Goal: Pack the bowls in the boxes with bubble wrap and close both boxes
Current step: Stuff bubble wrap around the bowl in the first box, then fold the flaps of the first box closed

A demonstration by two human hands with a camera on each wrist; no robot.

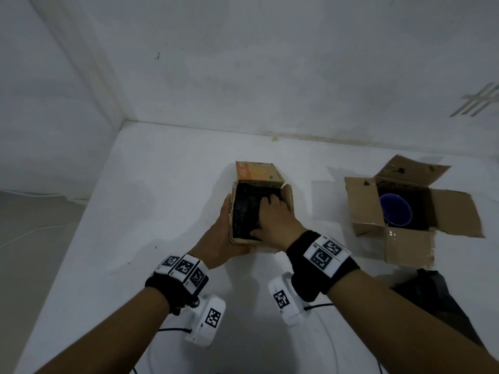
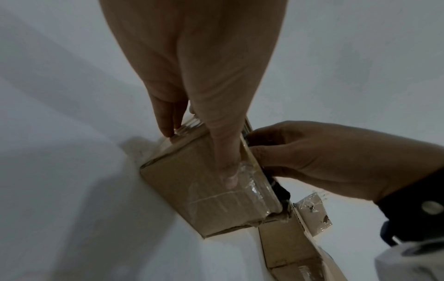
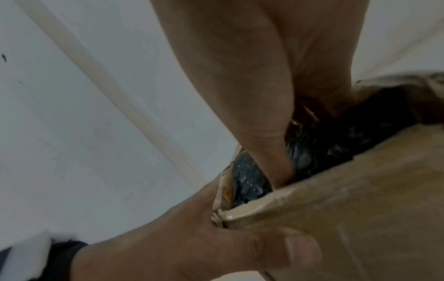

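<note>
Your left hand grips the small box from its left side, thumb on the near wall, fingers wrapped round the far edge. Your right hand is pushed into the open top, fingers bent down and pressing the black bubble wrap inside; whether they pinch it, cannot tell. No bowl visible in this box, wrap covers everything. Far flap stands up, orange print on it, text too small to read. Clear tape strips on the box walls in the left wrist view.

Second box sits well apart on the right, all four flaps spread open, blue bowl inside on dark lining. More black bubble wrap lies on the table just in front of it.

White table, scuffed, pushed into a corner of white walls; yellowish stained seam along the back edge. Black wristbands with white square-code tags on both wrists, white camera units under them, cables trailing toward you.
</note>
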